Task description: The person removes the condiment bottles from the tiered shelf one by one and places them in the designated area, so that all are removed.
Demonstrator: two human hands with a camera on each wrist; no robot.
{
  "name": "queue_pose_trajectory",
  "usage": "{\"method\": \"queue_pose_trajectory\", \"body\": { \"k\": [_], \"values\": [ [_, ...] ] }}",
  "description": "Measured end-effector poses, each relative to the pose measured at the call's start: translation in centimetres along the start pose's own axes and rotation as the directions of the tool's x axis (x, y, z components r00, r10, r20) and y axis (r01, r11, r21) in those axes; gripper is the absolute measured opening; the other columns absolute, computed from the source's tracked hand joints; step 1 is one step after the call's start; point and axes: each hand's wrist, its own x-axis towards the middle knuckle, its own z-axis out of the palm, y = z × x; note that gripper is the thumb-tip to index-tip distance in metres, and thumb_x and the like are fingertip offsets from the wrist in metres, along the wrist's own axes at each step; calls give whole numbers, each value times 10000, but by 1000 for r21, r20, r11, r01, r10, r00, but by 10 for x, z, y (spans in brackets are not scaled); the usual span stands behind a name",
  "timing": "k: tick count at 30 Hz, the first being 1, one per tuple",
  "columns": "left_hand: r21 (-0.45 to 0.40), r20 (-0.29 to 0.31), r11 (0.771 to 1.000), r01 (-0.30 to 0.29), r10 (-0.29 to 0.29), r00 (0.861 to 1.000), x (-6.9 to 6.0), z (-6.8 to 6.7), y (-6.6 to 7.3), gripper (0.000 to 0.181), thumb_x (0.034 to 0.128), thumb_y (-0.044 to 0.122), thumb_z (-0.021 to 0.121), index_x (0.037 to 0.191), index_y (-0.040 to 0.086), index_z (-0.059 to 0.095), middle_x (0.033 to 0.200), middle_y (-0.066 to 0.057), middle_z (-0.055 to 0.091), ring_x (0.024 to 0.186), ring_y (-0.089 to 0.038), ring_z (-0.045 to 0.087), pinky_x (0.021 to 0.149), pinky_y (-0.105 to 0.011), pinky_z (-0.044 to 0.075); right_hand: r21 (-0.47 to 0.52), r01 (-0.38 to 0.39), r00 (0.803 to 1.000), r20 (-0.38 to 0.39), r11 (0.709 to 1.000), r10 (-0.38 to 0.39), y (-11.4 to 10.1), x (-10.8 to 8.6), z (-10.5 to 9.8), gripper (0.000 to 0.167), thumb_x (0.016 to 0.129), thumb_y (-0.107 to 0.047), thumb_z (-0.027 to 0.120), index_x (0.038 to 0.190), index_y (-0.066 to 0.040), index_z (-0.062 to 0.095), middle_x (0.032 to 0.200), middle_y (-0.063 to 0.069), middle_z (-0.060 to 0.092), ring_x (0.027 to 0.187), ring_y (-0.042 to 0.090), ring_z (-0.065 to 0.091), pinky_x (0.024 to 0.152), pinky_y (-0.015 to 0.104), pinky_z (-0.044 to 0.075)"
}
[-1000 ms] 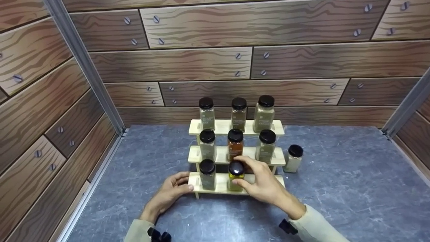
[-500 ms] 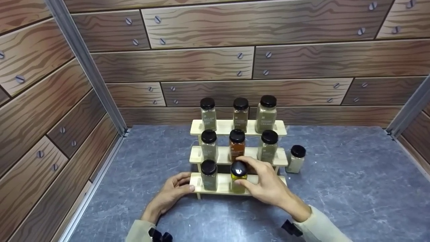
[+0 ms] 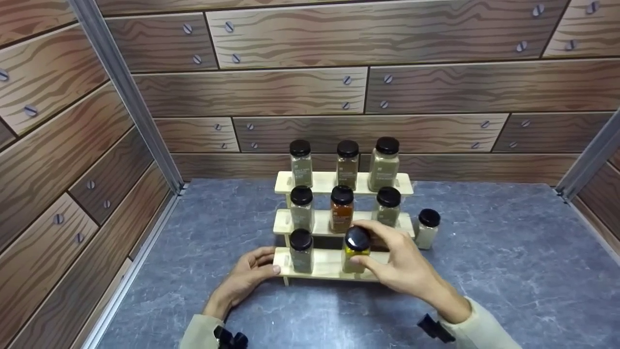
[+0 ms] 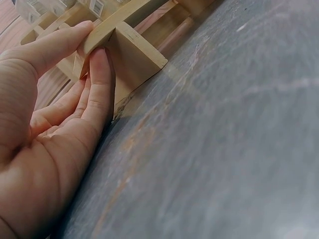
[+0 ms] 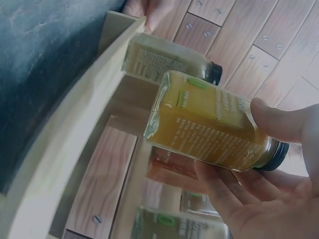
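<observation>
A pale wooden three-step spice rack [image 3: 322, 264] holds several black-lidded glass spice jars. My left hand [image 3: 252, 269] pinches the left end of its lowest step; in the left wrist view the thumb lies on top and fingers underneath. With thumb and fingers my right hand [image 3: 404, 264] grips a jar of yellow spice [image 3: 356, 259] near its lid, over the right half of that step. In the right wrist view this yellow jar's base shows, seemingly lifted off the wood. A grey-green jar [image 3: 301, 254] stands left of it, and an orange-red jar [image 3: 342, 215] on the middle step.
One more jar [image 3: 427, 230] stands on the grey marbled tabletop [image 3: 508, 271], right of the rack. Three jars line the top step, including a wider one [image 3: 385, 167] at right. Wood-patterned walls [image 3: 290, 92] rise behind and at the left.
My right hand has shifted the yellow spice jar to the right along the lowest step, away from the grey-green jar. The left hand keeps its hold on the rack's end.
</observation>
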Motion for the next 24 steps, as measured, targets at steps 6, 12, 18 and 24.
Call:
{"method": "queue_pose_trajectory", "body": {
  "k": [6,12,18,24],
  "values": [
    [0,-6,1000,11,-11,1000,-1,0,1,689,939,-25,723,1508,-190,372,1361,-156,655,1158,-222,711,1073,-341,597,36,16,1000,-20,999,-15,-2,-4,-12,644,795,25,893,1375,64,614,1193,148,763,1006,224,779,895,305,662],
    [-3,0,1000,8,-8,1000,-1,-1,0,675,944,-36,715,1504,-195,375,1352,-147,662,1158,-224,713,1072,-342,598,40,2,999,-40,999,-1,-3,-7,-25,651,777,45,901,1370,42,633,1166,128,776,988,178,776,865,304,668],
    [-1,10,1000,6,-6,1000,1,-1,1,660,947,-27,717,1498,-188,392,1352,-143,669,1167,-219,708,1070,-336,598,63,24,998,-60,998,-20,-5,-10,-38,611,777,53,903,1335,55,655,1191,135,761,1064,149,751,930,275,637],
    [-16,26,1000,-10,11,1000,2,0,-2,629,954,-44,697,1483,-201,394,1340,-140,670,1176,-214,699,1065,-330,598,56,29,997,-75,998,-24,-5,-17,-53,606,773,64,903,1331,34,668,1179,118,770,1062,130,756,941,271,633]
  ]
}}
